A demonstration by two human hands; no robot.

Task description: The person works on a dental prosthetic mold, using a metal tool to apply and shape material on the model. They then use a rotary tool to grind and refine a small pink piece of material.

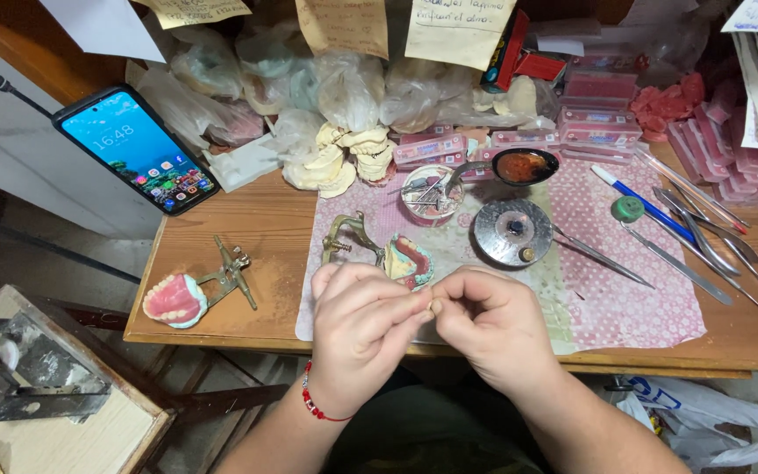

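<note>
Left hand (360, 326) and right hand (489, 323) meet fingertip to fingertip at the worktop (247, 320) front edge, pinching something too small to identify. Judging by that grip it's tiny, light, easy to drop; hold by fingertips only.

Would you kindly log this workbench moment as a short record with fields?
Left hand: fingertips pinched against the right's, red bead bracelet at the wrist
Right hand: pinching something too small to identify
Behind hands: denture model on articulator
Left of mat: second denture model
Mat: round metal dish, metal instruments
Propped up: smartphone, screen lit
</note>
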